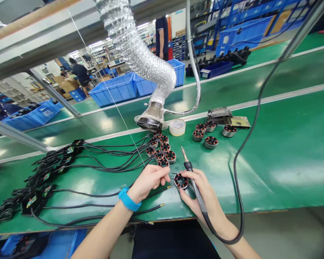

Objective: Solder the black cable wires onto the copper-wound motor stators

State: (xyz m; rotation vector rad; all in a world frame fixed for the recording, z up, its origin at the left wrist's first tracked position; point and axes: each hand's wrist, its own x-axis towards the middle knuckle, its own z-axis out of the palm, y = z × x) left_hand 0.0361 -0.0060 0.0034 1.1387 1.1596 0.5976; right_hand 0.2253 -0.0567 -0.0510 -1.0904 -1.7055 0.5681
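My right hand (205, 196) grips a soldering iron (188, 165), its tip pointing up and away from me. The thumb and fingers of that same hand also hold a motor stator (177, 184), a metal ring with copper windings, just above the green bench. To its left is my left hand (152, 180), with a blue wristband (129, 199) on the wrist. Its fingertips are pinched together beside the stator; whatever is between them is too small to make out. Wired stators (170, 157) sit in a cluster beyond my hands, and black cables (105, 169) run left from them.
More stators (211, 142) stand at the back right by a metal soldering stand (220, 116). A roll of tape (177, 127) sits beside the fume extractor hood (151, 117). Cable bundles (32, 187) lie left. The iron's cord (236, 169) loops right. People and blue bins (113, 90) are beyond.
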